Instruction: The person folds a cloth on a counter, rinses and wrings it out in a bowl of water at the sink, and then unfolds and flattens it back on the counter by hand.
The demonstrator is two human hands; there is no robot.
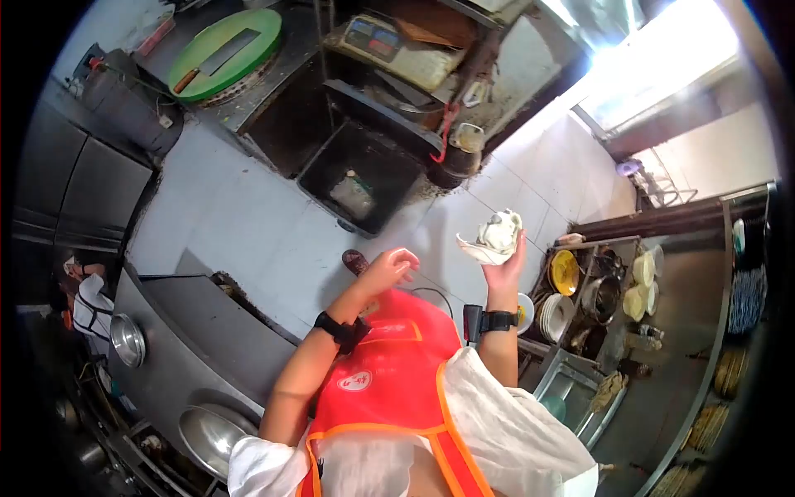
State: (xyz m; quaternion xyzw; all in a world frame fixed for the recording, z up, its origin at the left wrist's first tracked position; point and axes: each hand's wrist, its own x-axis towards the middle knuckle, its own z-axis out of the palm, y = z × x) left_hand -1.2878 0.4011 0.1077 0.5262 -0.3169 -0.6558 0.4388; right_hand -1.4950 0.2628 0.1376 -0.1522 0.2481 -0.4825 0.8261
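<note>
A crumpled white cloth-like bundle (pixel 497 238) rests in my right hand (pixel 509 267), held up in front of me at the right of centre, over the tiled floor. Its folds cover part of the palm, and one flap hangs out to the left. My left hand (pixel 391 269) is in front of the red apron (pixel 385 348), with its fingers bent loosely inward and nothing seen in them. The two hands are apart. Black bands circle both wrists.
A black bin (pixel 360 178) stands ahead on the floor. Behind it, a cleaver (pixel 219 58) lies on a green board (pixel 257 29). Metal bowls (pixel 211 431) sit on the left counter. Shelves with plates (pixel 556 317) are at the right. Another person (pixel 93 306) is at far left.
</note>
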